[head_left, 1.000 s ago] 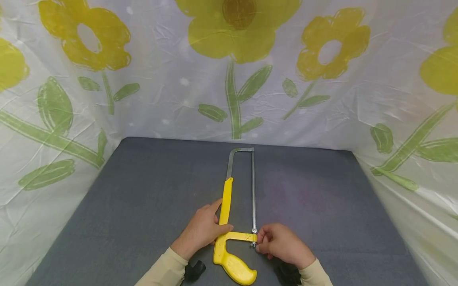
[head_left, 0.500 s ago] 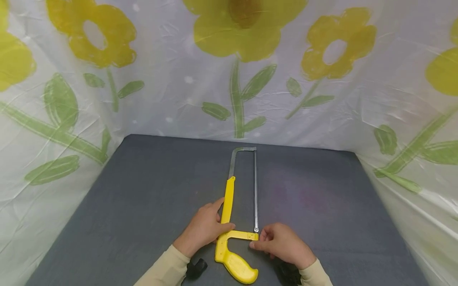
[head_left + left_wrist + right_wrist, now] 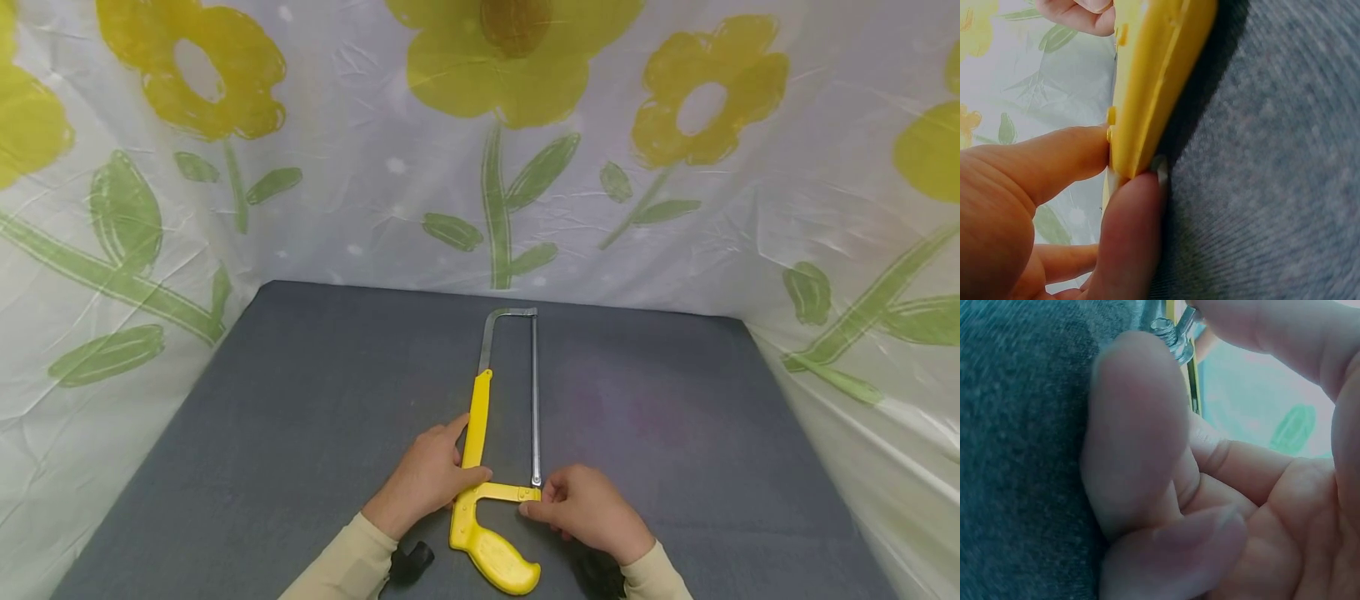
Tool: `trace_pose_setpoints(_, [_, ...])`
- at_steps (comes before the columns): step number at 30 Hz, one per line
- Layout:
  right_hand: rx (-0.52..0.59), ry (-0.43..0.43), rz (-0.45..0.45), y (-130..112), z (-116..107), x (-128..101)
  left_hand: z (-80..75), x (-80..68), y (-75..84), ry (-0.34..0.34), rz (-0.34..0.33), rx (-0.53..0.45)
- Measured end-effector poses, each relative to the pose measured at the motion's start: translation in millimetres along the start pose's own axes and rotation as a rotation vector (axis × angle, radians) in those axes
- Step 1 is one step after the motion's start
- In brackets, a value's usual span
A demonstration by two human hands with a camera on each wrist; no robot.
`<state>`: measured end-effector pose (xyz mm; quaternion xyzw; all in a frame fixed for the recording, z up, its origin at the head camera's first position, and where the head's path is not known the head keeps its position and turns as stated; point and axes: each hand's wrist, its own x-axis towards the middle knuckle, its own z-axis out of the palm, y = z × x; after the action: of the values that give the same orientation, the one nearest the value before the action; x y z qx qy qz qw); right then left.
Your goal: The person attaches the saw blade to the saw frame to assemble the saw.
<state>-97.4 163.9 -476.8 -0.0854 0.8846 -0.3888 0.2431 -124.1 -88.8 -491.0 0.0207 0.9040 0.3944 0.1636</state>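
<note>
A plastic sheet point(image 3: 675, 208) printed with big yellow flowers and green leaves walls in the scene at the far side and on both the left and right. Below it lies the grey cloth-covered counter point(image 3: 285, 417), reaching from the far wall to the near edge.

On the counter, a little right of centre, a hacksaw point(image 3: 480, 433) lies flat, pointing away from the person. Its yellow handle point(image 3: 495, 562) is nearest, its metal bow at the far end, and its thin blade point(image 3: 535, 400) runs along the right side, seated at both ends of the frame. The blade is mounted, and the work in hand appears to sit at its near fixing.

The left hand point(image 3: 427, 479) rests on the near part of the yellow frame, with thumb and forefinger pinching the yellow plastic between them, as the left wrist view shows, and so steadying the saw against the counter.

The right hand point(image 3: 588, 508) is just right of the near end of the blade, its fingers curled. In the right wrist view the thumb and a finger close on a small metal wing nut point(image 3: 1175, 334) on a threaded stud. Whether that nut is being tightened or slackened, and how far it is run on, cannot be told.

Two dark wrist-worn devices point(image 3: 411, 562) show at the sleeves. No containers are in view.
</note>
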Motion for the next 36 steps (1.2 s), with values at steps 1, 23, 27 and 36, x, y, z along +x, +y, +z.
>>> trace_pose_setpoints(1, [0.002, -0.003, 0.000, 0.7, -0.2, -0.1, 0.2, 0.3, -0.4, -0.001, -0.001, -0.001])
trace_pose_setpoints(23, [0.010, -0.040, -0.037, 5.9, -2.0, 1.1, -0.1, 0.5, -4.8, -0.004, 0.006, -0.011])
trace_pose_setpoints(27, [0.020, -0.041, -0.034, 6.7, -2.5, 0.9, 0.2, 1.0, -4.6, -0.004, 0.007, -0.010])
trace_pose_setpoints(36, [0.040, -0.051, -0.020, 7.0, -4.2, 0.0, 0.8, 1.3, -3.2, -0.002, 0.005, -0.010])
